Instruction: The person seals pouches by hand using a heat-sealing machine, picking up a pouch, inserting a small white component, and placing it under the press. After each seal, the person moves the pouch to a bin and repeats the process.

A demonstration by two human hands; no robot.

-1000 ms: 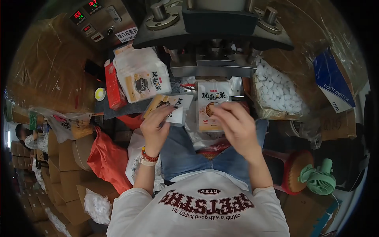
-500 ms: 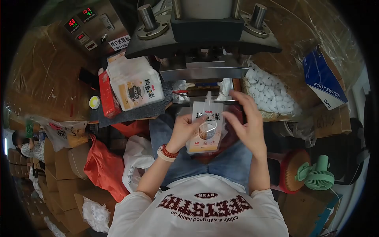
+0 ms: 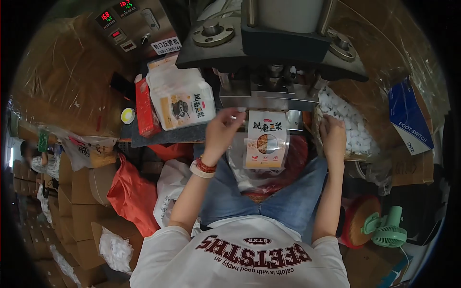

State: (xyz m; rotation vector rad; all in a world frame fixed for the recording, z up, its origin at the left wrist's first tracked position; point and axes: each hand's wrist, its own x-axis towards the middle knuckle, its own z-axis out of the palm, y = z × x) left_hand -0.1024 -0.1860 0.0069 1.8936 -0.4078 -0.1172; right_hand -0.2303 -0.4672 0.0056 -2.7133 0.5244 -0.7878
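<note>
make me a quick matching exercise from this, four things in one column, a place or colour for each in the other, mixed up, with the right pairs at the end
Things
1. right hand
2. fan
3. single pouch
4. foot switch box

Places and colours
A. blue and white
B. upper end at the metal press
C. at the small white pieces
D. pale green

Right pairs: 1-C, 2-D, 3-B, 4-A
</note>
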